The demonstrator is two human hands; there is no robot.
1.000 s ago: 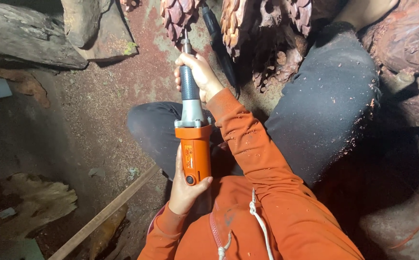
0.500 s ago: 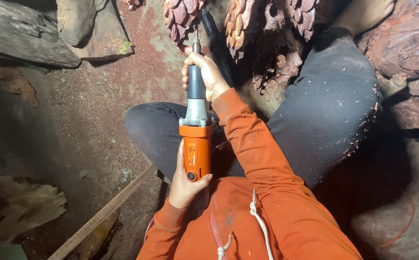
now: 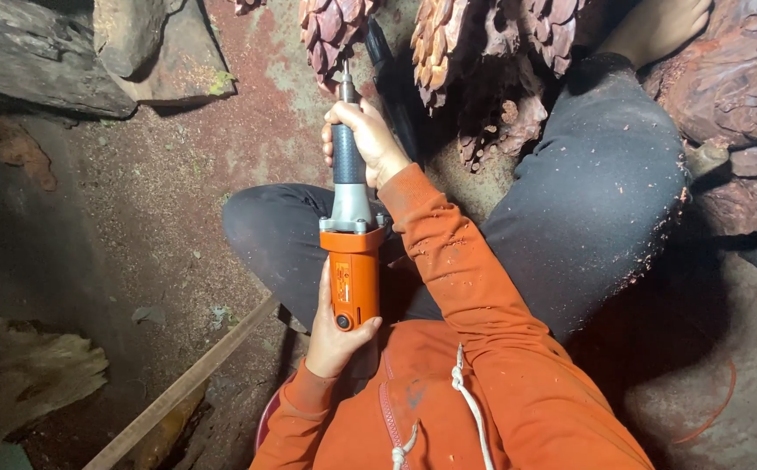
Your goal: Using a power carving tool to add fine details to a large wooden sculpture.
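I hold an orange and grey die grinder (image 3: 351,228) upright in front of me. My left hand (image 3: 336,338) cups its orange rear body from below. My right hand (image 3: 368,141) wraps the dark neck near the tip. The tool's tip touches a reddish wood carving with scale-like leaves (image 3: 333,30). More carved wood (image 3: 491,43) spreads to the right of it. My orange sleeves and dark trousers carry wood dust.
A rough log (image 3: 39,61) and a stone (image 3: 148,39) lie at the upper left. A wooden slat (image 3: 182,387) runs diagonally at the lower left, beside pale wood scraps (image 3: 30,365). Red sawdust covers the ground. A carved reddish mass (image 3: 744,96) stands at the right.
The whole view has shifted slightly; the grinder and both hands sit a little further right and lower in the frame. My grip on the tool is the same.
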